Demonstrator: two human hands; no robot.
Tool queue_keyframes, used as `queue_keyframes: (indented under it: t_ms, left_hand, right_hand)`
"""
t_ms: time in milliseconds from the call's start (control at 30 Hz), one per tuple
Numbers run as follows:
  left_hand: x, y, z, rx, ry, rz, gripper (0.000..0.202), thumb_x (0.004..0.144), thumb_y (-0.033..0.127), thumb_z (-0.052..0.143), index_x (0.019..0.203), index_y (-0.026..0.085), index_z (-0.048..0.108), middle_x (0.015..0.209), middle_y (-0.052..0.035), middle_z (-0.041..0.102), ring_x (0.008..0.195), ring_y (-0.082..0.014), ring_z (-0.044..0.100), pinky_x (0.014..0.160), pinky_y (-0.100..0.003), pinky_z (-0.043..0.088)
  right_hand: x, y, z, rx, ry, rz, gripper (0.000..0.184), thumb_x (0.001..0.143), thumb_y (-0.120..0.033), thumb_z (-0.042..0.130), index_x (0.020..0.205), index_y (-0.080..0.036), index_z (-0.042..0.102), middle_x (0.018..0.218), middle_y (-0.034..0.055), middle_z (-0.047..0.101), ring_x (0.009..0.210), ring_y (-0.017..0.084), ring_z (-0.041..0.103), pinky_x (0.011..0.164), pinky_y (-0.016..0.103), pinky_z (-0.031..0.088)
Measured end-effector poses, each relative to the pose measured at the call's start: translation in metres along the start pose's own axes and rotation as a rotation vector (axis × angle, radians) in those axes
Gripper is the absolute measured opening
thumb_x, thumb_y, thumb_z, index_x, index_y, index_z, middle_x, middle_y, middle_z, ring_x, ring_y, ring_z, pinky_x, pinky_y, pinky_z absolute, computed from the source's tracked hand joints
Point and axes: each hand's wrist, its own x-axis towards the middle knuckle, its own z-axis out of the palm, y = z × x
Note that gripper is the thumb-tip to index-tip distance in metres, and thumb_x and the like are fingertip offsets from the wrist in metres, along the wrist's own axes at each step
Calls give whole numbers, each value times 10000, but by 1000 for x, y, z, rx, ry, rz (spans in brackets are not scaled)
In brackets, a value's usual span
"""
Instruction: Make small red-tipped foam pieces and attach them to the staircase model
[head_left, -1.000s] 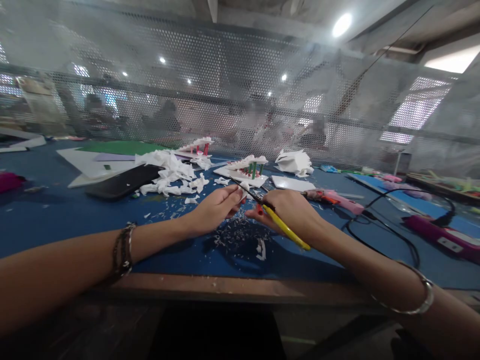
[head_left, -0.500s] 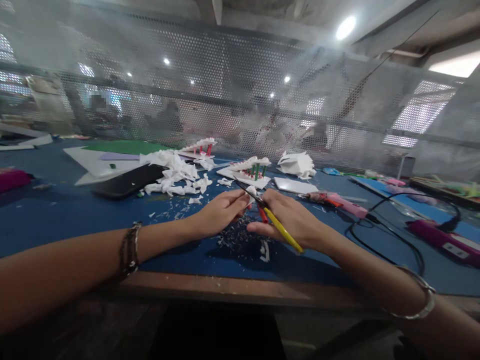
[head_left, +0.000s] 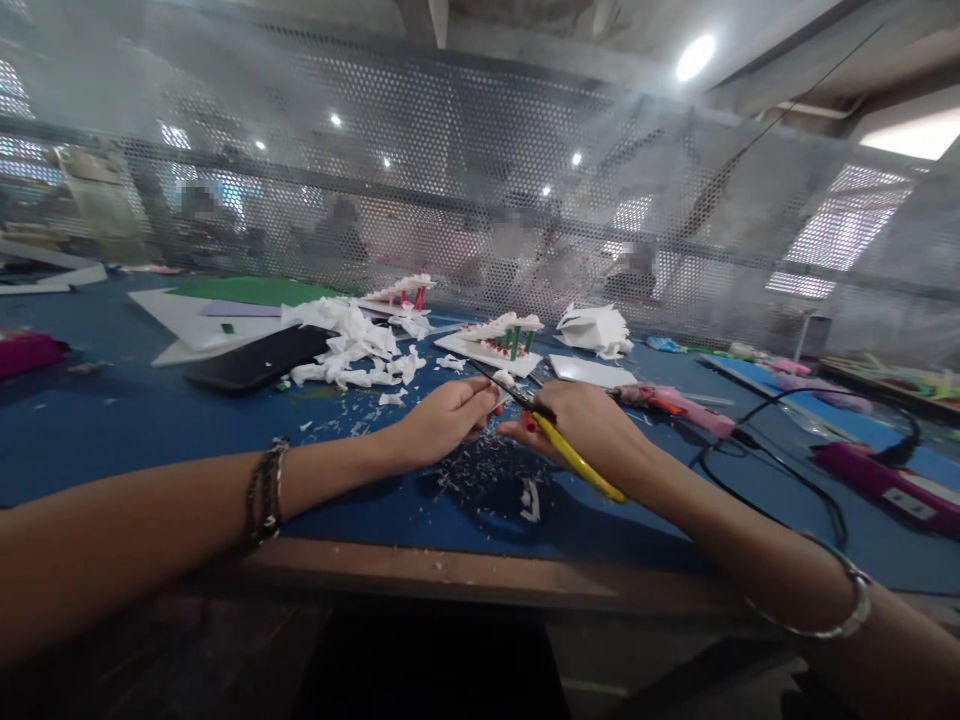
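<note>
"How do your hands stand?"

"They are near each other, slightly apart. Your left hand (head_left: 442, 425) pinches a small white piece (head_left: 504, 379) between thumb and fingers. Your right hand (head_left: 589, 412) is closed around yellow-handled scissors (head_left: 579, 461), whose dark blades reach toward your left fingertips, beside the white piece."

"What lies beneath them?"

"A blue tabletop (head_left: 330, 505), sprinkled with fine white shavings (head_left: 487, 470). A curled white strip (head_left: 531, 502) rests on it, nearer to you than your hands."

"And around them?"

"Just beyond your hands stands a small white model with green posts (head_left: 515, 343). Past your left hand, a heap of crumpled white scraps (head_left: 356, 338) lies beside a flat black object (head_left: 255, 362). To the right of your right hand lies a pink tool (head_left: 701, 412), near a looping black cable (head_left: 712, 482)."
</note>
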Motion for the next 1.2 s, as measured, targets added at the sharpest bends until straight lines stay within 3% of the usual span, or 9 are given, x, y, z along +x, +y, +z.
queue_keyframes:
  t_ms: [200,367,567,700,800,933,1033,1200]
  left_hand:
    - [-1,-1,-3,158,49,36,232,805,281,302,601,182,350,477,73,283,419,-65,269,414,-181,252]
    - [-2,4,-7,467,-10,79,286,804,283,305,554,168,384,503,41,378,459,-76,349,469,-205,275]
    - [-1,-3,-13,882,-162,110,376,824,348,286,717,134,576,617,-43,553,560,-137,484,542,-251,327]
    - [4,-6,-21,996,-181,114,383,774,385,369,955,118,576,936,-116,586,812,-204,533,701,-293,376]
    - [15,1,-41,980,-168,49,452,747,430,402,1042,121,546,1000,-116,571,854,-205,530,725,-289,384]
    - [31,8,-88,1188,-12,-10,374,766,281,349,993,96,582,1001,-129,579,904,-217,518,757,-288,367]
    - [32,5,-118,1308,-160,-246,368,744,240,376,1000,89,593,1021,-155,575,853,-229,545,687,-274,382]
    - [24,-7,-129,1272,-312,-263,388,703,204,474,1070,108,555,1046,-149,569,854,-201,547,686,-231,379]
  right_hand:
    - [1,1,4,56,-8,35,566,746,-624,324,538,-155,562,477,38,498,430,99,393,461,246,200]
    - [1,4,3,64,-12,40,534,752,-600,331,498,-167,516,467,19,450,428,89,332,460,244,184]
    - [0,11,0,121,33,88,448,745,-531,392,473,-175,415,478,6,432,437,81,292,452,235,182]
    - [0,13,0,131,90,81,356,729,-462,446,516,-183,384,506,1,444,451,82,294,456,233,183]
    - [0,14,0,137,107,88,343,735,-446,438,520,-187,373,503,-2,437,450,84,292,452,234,175]
    - [1,13,-1,135,102,95,327,746,-427,411,526,-191,356,497,-6,427,450,89,295,451,235,171]
    - [2,13,-1,121,95,99,312,747,-419,407,538,-190,367,512,-2,437,461,93,303,457,236,180]
    - [18,18,-12,95,73,119,278,768,-416,386,624,-181,418,560,11,474,472,95,345,459,237,208]
